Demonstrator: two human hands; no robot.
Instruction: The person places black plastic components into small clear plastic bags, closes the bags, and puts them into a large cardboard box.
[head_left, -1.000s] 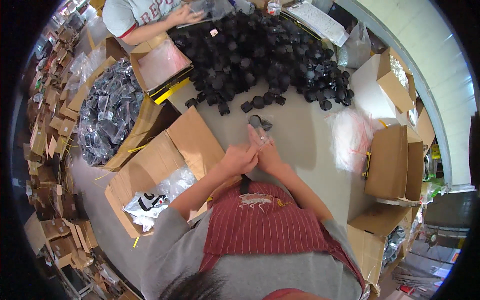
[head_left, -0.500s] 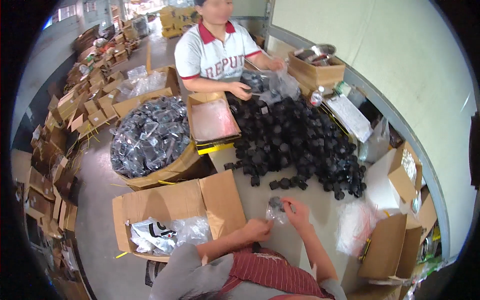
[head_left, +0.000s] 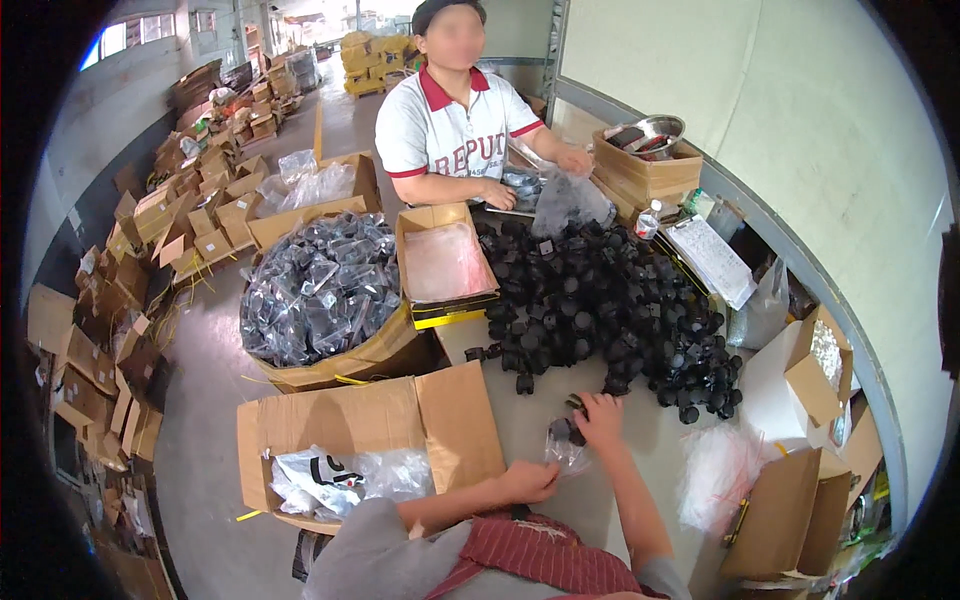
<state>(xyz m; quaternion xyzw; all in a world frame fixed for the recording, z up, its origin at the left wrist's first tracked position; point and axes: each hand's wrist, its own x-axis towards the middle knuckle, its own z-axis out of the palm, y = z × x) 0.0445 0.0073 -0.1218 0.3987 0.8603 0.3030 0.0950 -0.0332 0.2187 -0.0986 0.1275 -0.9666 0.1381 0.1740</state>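
My left hand (head_left: pixel 530 482) pinches the edge of a small clear plastic bag (head_left: pixel 571 460) over the table. Inside the bag's far part sits a small black part (head_left: pixel 563 431). My right hand (head_left: pixel 602 420) is closed at the far end of the bag, its fingertips on another black piece (head_left: pixel 575 402); whether the two pieces are joined I cannot tell. Just beyond my right hand spreads a large pile of black plastic parts (head_left: pixel 600 300).
An open carton (head_left: pixel 460 420) with plastic bags stands at my left. Behind it is a big box of bagged parts (head_left: pixel 320 290). Thin clear bags (head_left: pixel 715 475) lie at my right, beside cartons (head_left: pixel 785 510). A co-worker (head_left: pixel 450 140) stands across the table, hands at a plastic bag (head_left: pixel 573 205).
My right hand has gone from the bag's side to its far end, toward the pile, and a black piece now shows at its fingertips. The whole view has shifted slightly.
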